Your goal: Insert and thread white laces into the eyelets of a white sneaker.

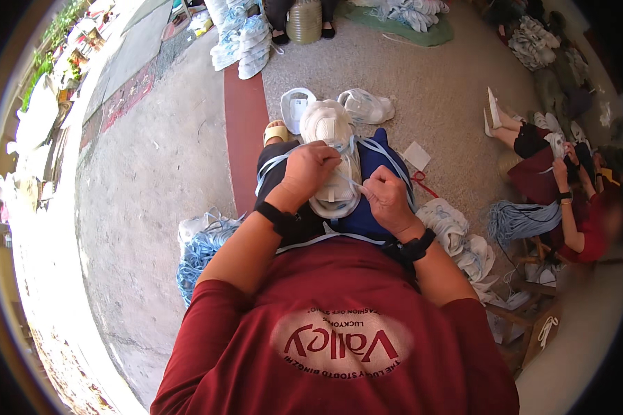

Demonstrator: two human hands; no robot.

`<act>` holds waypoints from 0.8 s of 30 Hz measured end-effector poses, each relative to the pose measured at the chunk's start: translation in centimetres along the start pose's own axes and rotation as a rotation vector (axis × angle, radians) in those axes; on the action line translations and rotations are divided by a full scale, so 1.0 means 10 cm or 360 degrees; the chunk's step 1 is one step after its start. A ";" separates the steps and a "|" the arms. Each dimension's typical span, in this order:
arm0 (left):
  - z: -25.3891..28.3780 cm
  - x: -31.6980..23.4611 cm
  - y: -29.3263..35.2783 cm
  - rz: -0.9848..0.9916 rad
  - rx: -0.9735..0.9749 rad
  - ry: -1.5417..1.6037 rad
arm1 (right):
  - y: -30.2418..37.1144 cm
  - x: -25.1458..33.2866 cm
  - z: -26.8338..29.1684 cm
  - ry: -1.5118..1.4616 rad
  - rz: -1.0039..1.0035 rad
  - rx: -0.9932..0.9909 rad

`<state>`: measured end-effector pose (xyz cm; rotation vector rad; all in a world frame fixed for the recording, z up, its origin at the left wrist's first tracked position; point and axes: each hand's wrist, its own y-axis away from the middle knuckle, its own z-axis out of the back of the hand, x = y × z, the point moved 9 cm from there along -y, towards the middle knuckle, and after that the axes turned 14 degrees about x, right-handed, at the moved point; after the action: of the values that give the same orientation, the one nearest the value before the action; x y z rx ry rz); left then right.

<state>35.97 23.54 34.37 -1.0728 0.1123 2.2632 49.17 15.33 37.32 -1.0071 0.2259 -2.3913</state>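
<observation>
A white shoe upper point(338, 195) lies lengthwise on my lap, over dark blue cloth point(370, 220). A pale blue shoelace point(351, 182) runs across the upper, and its long ends loop out to both sides over my thighs. My left hand point(310, 169) is closed in a pinch on the lace at the upper's left side. At the right, slightly nearer to me, my right hand point(389, 199) also pinches the lace with its fingers curled. A short stretch of lace spans between the two hands. The fingers partly cover the eyelet area.
Beyond my knees, white shoe pieces point(367, 106) lie on the concrete floor. A bundle of blue laces point(204, 259) is by my left hip; a pile of white uppers point(457, 235) is by my right. Another person point(581, 207) sits at the right, handling a white shoe.
</observation>
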 end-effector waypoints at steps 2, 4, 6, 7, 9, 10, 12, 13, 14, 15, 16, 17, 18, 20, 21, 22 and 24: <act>-0.16 -0.13 -0.08 0.0091 0.0181 -0.0472 | -0.02 -0.01 -0.02 -0.0044 0.0028 -0.0009; -0.22 -0.20 -0.12 0.0065 0.0254 -0.0682 | -0.04 -0.01 -0.05 -0.0087 0.0058 -0.0012; -0.26 -0.21 -0.13 0.0089 0.0268 -0.0893 | -0.05 0.00 -0.10 -0.0047 0.0104 0.0080; -0.28 -0.24 -0.14 0.0079 0.0281 -0.0908 | -0.04 -0.01 -0.09 -0.0054 0.0100 0.0059; -0.31 -0.23 -0.15 0.0186 0.0327 -0.0861 | -0.02 -0.06 -0.07 -0.0135 0.0092 0.0040; -0.34 -0.23 -0.16 0.0181 0.0338 -0.0862 | -0.01 -0.07 -0.08 -0.0138 0.0083 0.0033; -0.37 -0.10 -0.20 0.0322 0.0288 -0.0842 | -0.02 -0.09 -0.12 -0.0119 0.0051 0.0067; -0.41 -0.07 -0.24 0.0317 0.0285 -0.0849 | -0.02 -0.09 -0.11 -0.0116 0.0055 0.0059; -0.43 -0.08 -0.27 0.0289 0.0242 -0.0898 | -0.03 -0.09 -0.10 -0.0107 0.0073 0.0047; -0.44 -0.07 -0.28 0.0261 0.0196 -0.0944 | -0.03 -0.09 -0.09 -0.0096 0.0091 0.0036; -0.42 -0.14 -0.29 0.0245 0.0199 -0.0946 | -0.01 -0.12 -0.09 -0.0087 0.0086 0.0024; -0.44 -0.20 -0.29 0.0215 0.0281 -0.1054 | 0.01 -0.22 -0.08 -0.0077 -0.0018 -0.0026; -0.46 -0.25 -0.28 0.0187 0.0360 -0.1159 | 0.04 -0.31 -0.07 -0.0067 -0.0121 -0.0073; -0.37 -0.39 -0.22 0.0121 0.0468 -0.1254 | 0.09 -0.42 -0.06 -0.0126 -0.0156 -0.0196; -0.35 -0.47 -0.16 0.0062 0.0582 -0.1346 | 0.14 -0.49 -0.03 -0.0194 -0.0195 -0.0314; -0.25 -0.49 -0.05 0.0166 0.0733 -0.1422 | 0.16 -0.50 -0.01 -0.0197 -0.0193 -0.0297; 0.06 -0.22 0.28 0.0487 0.0852 -0.1408 | 0.55 -1.14 -0.02 -0.1894 -0.0809 -0.0784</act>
<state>34.97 20.39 35.82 0.2647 0.4943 2.5457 57.87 16.74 28.27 -2.7521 0.1047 -1.6792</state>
